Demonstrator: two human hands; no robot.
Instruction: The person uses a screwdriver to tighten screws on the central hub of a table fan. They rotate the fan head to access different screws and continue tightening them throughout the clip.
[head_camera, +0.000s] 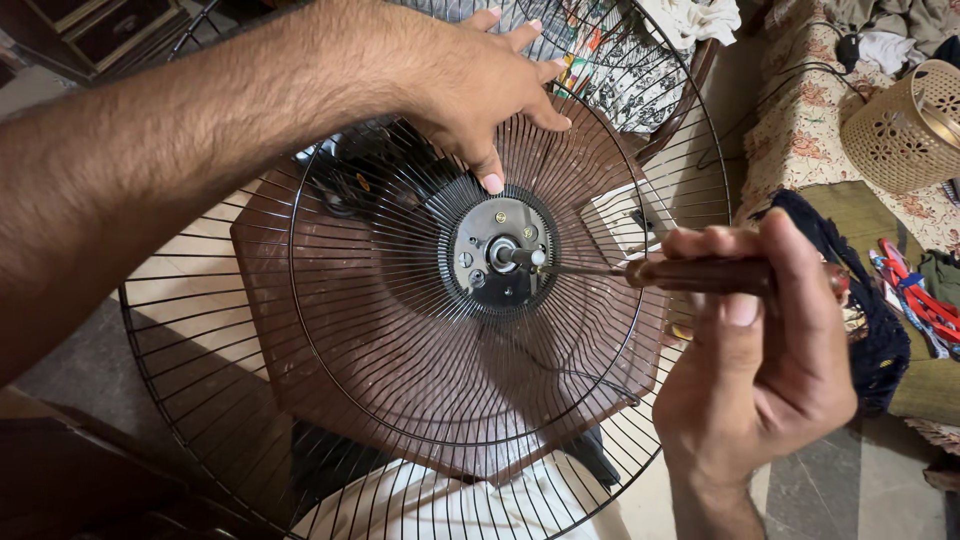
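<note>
A round black wire fan guard (330, 330) lies face up over a dark brown hexagonal table (270, 250). At its centre sits the metal motor hub (500, 255) with a short shaft and small screws. My left hand (480, 85) presses on the guard's wires just above the hub, fingers spread, thumb tip at the hub's rim. My right hand (755, 370) grips a screwdriver (700, 273) by its brown wooden handle. The thin metal blade points left and its tip touches the hub near the shaft.
A cream perforated basket (905, 125) rests on a floral cloth (800, 120) at the upper right. Dark blue fabric (860, 300) and red straps (915, 295) lie by my right hand. Patterned cloth shows through the guard at the top. White cloth (450, 505) lies below.
</note>
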